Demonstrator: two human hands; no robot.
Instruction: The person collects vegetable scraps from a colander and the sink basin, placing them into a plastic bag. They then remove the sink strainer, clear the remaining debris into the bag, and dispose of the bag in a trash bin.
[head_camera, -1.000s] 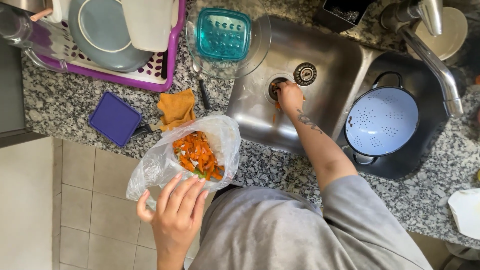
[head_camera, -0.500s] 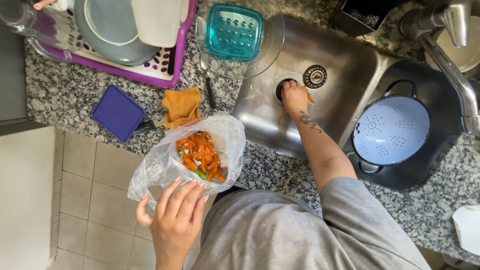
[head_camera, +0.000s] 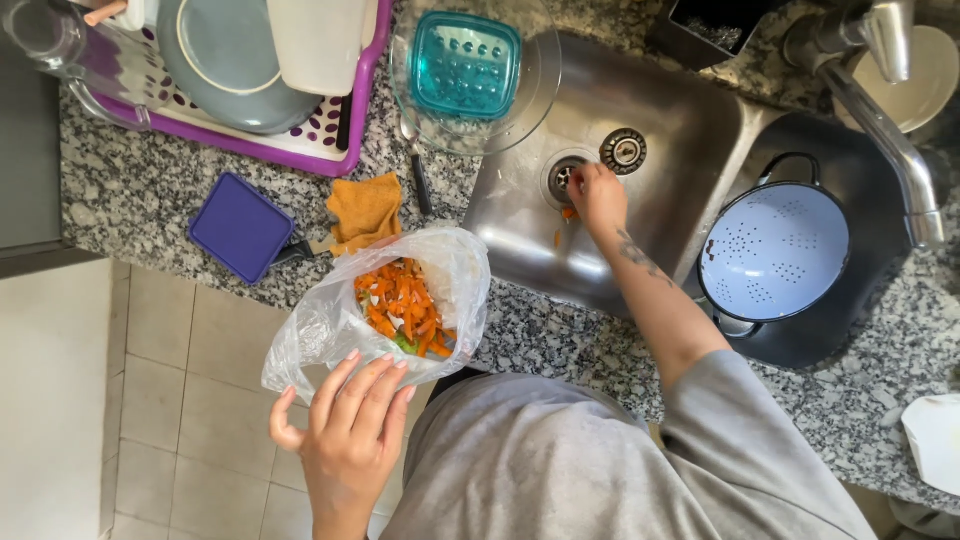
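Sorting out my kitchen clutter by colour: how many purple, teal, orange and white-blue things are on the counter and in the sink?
Purple: 2, dish rack and square lid
Teal: 1, container
Orange: 2, cloth and peels in the plastic bag
White-blue: 1, colander
Total: 6

Plastic bag (head_camera: 400, 310) at counter (head_camera: 150, 215) edge, left of sink (head_camera: 690, 130); vegetable peelings (head_camera: 405, 310) inside bag. Left hand (head_camera: 345, 425) beneath bag; right hand (head_camera: 598, 195) in sink, beside drain (head_camera: 562, 178). Cloth (head_camera: 365, 210) and lid (head_camera: 240, 227) behind bag. Dish rack (head_camera: 330, 140) farther back. Colander (head_camera: 775, 250) right of sink.
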